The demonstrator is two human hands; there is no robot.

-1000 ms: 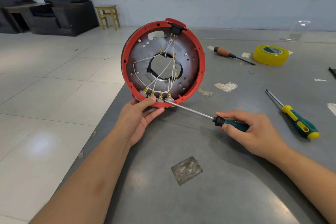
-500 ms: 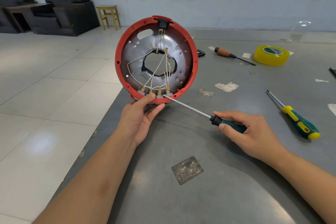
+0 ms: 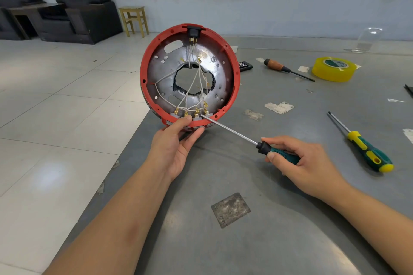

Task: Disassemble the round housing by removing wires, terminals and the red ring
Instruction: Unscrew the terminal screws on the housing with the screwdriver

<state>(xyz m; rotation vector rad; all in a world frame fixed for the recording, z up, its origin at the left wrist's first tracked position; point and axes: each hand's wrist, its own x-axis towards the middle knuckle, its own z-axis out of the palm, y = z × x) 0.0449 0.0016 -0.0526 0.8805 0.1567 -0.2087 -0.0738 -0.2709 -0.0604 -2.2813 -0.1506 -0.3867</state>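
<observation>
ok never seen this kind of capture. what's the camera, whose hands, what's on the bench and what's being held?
There is no robot here: one wide-angle camera worn on a person's head looks forward and down at their bare hands. The left hand grips the bottom edge of the round housing, tilted up at the corner of the grey table. A red ring runs around it; white wires lead to brass terminals near the thumb. The right hand holds a green-handled screwdriver, its tip at those terminals. On the table lie a second, yellow-and-green screwdriver, a wooden-handled one and a roll of yellow tape.
</observation>
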